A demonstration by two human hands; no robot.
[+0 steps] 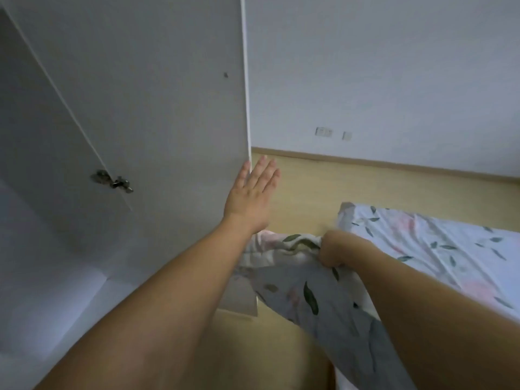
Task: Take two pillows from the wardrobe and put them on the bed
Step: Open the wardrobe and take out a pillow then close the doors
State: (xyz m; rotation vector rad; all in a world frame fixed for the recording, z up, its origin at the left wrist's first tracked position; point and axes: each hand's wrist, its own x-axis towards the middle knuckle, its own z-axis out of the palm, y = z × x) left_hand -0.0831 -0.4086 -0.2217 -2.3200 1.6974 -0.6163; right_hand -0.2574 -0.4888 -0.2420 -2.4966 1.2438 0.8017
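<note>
Head view looks down, close over forearms.

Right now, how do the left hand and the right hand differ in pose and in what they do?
The left hand is flat with straight fingers at the edge of the wardrobe door; the right hand is curled into a fist. The left hand holds nothing; the right hand grips the floral pillow. Both arms are bare.

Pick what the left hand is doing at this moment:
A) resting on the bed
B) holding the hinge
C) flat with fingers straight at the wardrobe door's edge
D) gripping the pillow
C: the left hand is flat at the wardrobe door edge, while the right hand grips the pillow.
</note>
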